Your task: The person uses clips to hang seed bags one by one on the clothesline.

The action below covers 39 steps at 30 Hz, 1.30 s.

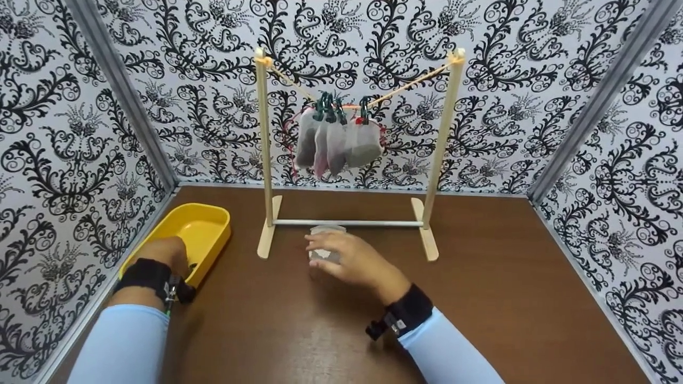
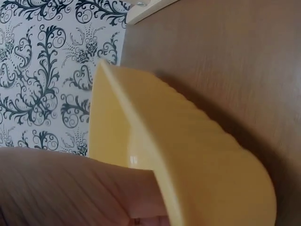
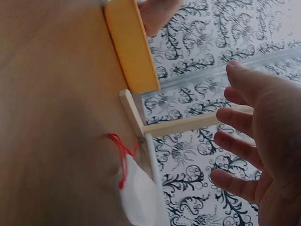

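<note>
My left hand [image 1: 166,252] reaches down into a yellow plastic tray [image 1: 213,249]; its fingers are hidden by the tray wall in the left wrist view too. A small dark green piece [image 1: 192,266] shows beside that hand, too little of it to tell its kind. My right hand [image 1: 352,258] hovers over a small whitish drawstring pouch [image 3: 138,195] with a red string [image 3: 123,157], lying on the table. The right wrist view shows those fingers spread apart, gripping nothing. Several similar pouches [image 1: 365,146] hang from a cord, held by dark green clips [image 1: 364,109].
A wooden stand with two posts [image 1: 443,144] and a low crossbar [image 1: 373,223] stands at the back of the brown table [image 1: 480,298]. A sagging yellowish cord [image 1: 411,84] joins the post tops. Patterned panels [image 1: 603,176] enclose the table at the back and sides.
</note>
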Motion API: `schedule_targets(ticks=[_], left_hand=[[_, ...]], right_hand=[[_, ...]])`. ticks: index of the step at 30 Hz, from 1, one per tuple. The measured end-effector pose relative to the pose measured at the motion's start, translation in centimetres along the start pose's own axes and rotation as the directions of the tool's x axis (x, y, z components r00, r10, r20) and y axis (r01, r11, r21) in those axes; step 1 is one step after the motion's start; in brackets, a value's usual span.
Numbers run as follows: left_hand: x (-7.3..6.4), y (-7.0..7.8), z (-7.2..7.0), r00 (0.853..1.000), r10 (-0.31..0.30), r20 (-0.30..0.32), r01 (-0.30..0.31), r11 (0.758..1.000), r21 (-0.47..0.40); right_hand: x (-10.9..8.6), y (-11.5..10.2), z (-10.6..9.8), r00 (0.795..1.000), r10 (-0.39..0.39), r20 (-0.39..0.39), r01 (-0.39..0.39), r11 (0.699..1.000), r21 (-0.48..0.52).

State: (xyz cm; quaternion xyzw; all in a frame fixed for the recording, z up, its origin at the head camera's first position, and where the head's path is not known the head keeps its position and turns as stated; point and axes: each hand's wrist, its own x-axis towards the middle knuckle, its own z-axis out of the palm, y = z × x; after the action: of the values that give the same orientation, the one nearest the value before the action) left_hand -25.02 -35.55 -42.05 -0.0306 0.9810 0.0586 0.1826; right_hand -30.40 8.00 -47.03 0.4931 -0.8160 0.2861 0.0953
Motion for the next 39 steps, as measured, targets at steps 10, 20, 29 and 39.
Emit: schedule_targets(ticks=[10,20,29,39], left_hand=[[1.6,-0.3,0.6,0.999,-0.002,0.052,0.007,0.996,-0.09],[4.8,0.8,-0.9,0.929,-0.134,-0.346,0.027,0.955,-0.296],[4.2,13.5,-1.6,0.75,-0.133,-0.647,-0.328,0.775,-0.54],[4.0,25.6,1.2,0.815,0.147,-0.56,-0.579,0.235,-0.781]], right_hand=[[-0.3,0.8,-1.7,0.998,0.02,-0.055,-0.02,1.0,-0.002],[-0.8,1.7,-4.0,0.994,0.058,-0.097,-0.058,0.998,0.004],[-1.6,2.1,-6.4,0.919,0.322,-0.228,-0.311,0.947,0.084],[-1.6,1.5,-7.1,0.851,0.443,-0.282,-0.357,0.882,0.307]])
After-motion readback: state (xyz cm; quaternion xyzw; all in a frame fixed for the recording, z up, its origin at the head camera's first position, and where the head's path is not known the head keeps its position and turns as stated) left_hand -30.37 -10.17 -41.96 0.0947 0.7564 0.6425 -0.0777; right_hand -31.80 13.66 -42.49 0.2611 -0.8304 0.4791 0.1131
